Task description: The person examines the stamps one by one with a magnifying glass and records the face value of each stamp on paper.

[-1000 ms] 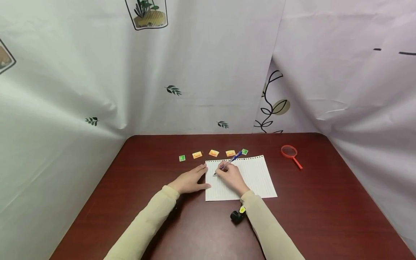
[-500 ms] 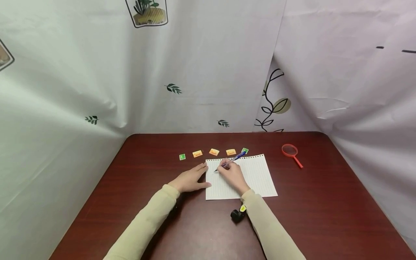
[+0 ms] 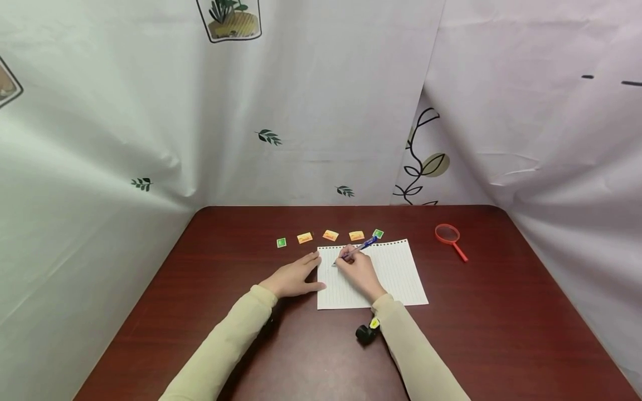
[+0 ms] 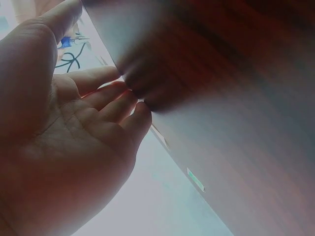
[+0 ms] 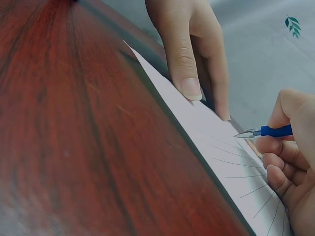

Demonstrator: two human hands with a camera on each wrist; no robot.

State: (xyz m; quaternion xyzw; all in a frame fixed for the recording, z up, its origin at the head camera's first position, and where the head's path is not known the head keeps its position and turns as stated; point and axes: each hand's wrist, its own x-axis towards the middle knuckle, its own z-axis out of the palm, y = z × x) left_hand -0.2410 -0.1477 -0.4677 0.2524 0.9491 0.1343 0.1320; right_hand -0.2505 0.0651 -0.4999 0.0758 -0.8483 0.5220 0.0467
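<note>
Paper, a white ruled sheet with punched holes along its far edge (image 3: pixel 396 273), lies flat on a dark red-brown wood-grain table (image 3: pixel 521 334). The right hand (image 3: pixel 358 273) grips a slim pen with a blue barrel end (image 3: pixel 369 242) between curled fingers and thumb; its metal tip points down at the left part of the sheet, though whether it touches cannot be told. The left hand (image 3: pixel 295 278) reaches the sheet's left edge with its fingers extended and thumb apart, gripping nothing; its thumb rests on the paper. Both arms wear pale yellow sleeves (image 3: pixel 225 340).

Beyond the far edge runs a loose row: a small green square at the left (image 3: pixel 281 243), three orange-yellow rectangles (image 3: pixel 330 235), and a second green square at the right (image 3: pixel 378 234), near the pen's upper end. Well to the right of the sheet lies a red-rimmed magnifying glass (image 3: pixel 460 252), handle towards the person. Pale cloth with leaf prints (image 3: pixel 311 111) hangs behind the table.
</note>
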